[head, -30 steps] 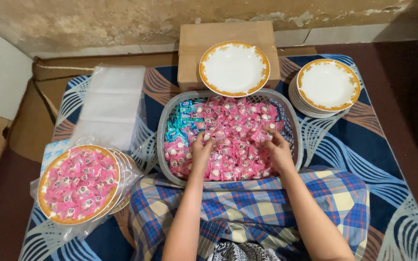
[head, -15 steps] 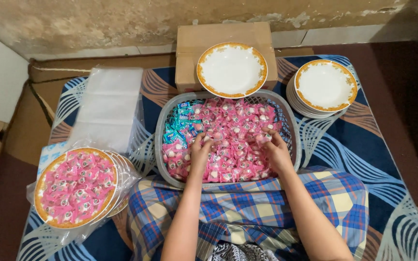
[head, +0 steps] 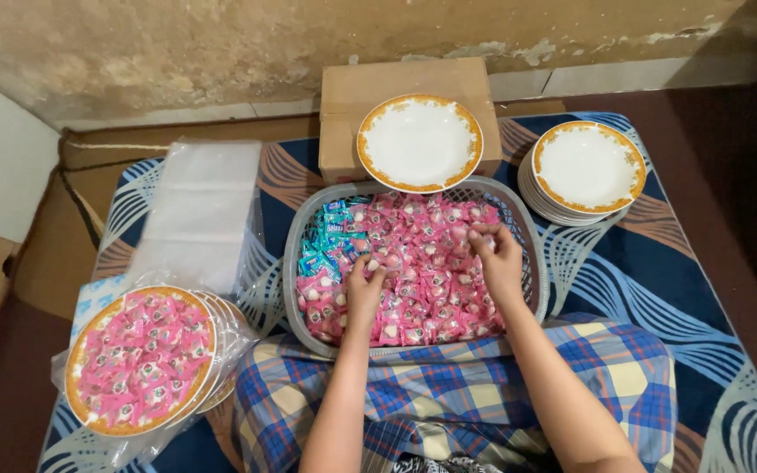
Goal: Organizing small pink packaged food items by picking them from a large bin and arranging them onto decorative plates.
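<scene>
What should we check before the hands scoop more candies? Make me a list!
1. Both hands in the basket: ok; left hand and right hand rest on the pink candies.
2. Candies in the grip: cannot tell.
3. Empty plate on the box: ok.
4. Spare plate stack: ok.
5. Filled plate inside its plastic bag: ok.

Both hands are inside the basket (head: 532, 263): the left hand (head: 364, 293) and right hand (head: 498, 258) gather pink candies (head: 427, 280). Behind the basket lies an empty plate (head: 420, 143); left of it, a filled plate (head: 140, 359).
</scene>
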